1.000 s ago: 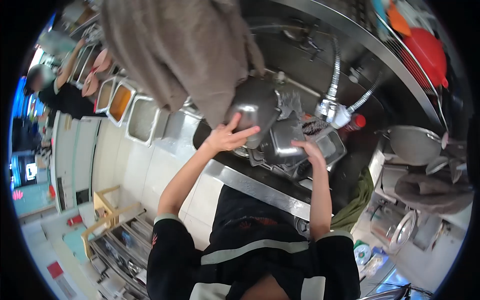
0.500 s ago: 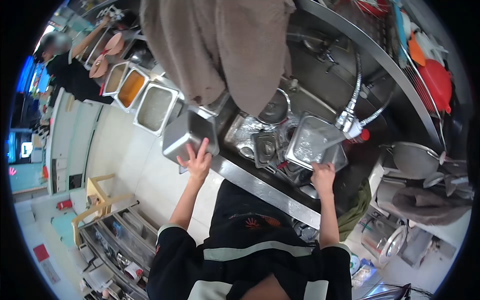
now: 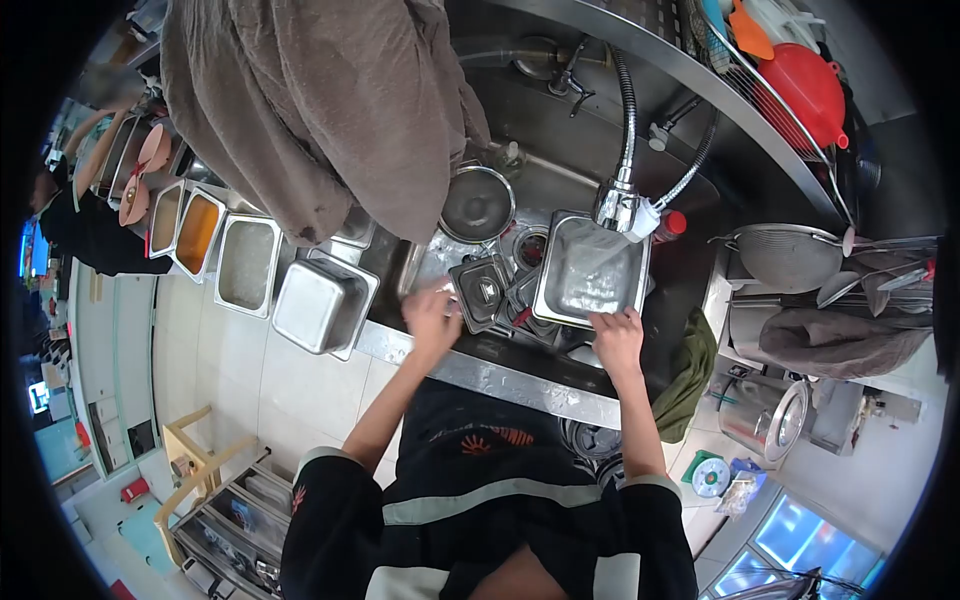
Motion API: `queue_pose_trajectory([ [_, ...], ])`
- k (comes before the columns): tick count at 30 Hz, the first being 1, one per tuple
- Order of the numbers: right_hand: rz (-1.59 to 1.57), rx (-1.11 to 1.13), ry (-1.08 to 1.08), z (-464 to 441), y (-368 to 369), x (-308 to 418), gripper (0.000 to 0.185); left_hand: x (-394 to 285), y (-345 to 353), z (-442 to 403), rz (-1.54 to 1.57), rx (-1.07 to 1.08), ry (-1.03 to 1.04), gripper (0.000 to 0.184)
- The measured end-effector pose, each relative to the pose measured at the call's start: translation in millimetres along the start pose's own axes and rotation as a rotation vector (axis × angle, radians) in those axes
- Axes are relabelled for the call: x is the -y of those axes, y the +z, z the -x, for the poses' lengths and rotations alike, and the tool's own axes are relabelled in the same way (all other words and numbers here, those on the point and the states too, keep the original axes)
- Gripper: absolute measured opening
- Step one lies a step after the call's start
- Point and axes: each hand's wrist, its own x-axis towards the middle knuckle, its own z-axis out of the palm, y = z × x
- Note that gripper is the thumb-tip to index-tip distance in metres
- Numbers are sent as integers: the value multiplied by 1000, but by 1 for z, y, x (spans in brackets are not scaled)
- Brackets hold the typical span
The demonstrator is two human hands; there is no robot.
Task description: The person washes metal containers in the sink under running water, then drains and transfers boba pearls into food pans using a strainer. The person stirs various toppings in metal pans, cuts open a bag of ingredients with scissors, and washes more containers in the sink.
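My right hand grips the near rim of a rectangular steel pan in the sink, under the spray tap. Water runs into this pan. Over the sink's front edge, my left hand is smeared by motion, so its fingers cannot be made out. Beside it lies a small square steel lid or pan. To the left, an upturned steel pan rests at the end of a row of pans. A round steel bowl or strainer sits farther back in the sink.
A large brown cloth hangs over the upper left. Pans with orange and clear contents stand beyond it, near another person. A wire rack with a red strainer is upper right; a green cloth hangs at right.
My left hand has let go of the upturned pan, now resting at left, and moved right to the sink. My right hand still holds the pan under the tap. The whole view has shifted.
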Motion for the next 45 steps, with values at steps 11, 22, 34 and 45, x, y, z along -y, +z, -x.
queue_pose_trajectory([
  [11,-21,-220,220,-4,45,-41,24,-128,117,-141,1262,384,-372,5],
  [22,-1715,-383,694,-25,93,9,17,-52,53,-191,896,275,-57,14],
  [34,-2464,-310,1452,22,209,-12,45,-38,120,-117,1313,734,-910,42],
  [45,-2182,-138,1401,-52,162,-34,27,48,163,-43,1093,778,-1539,26],
])
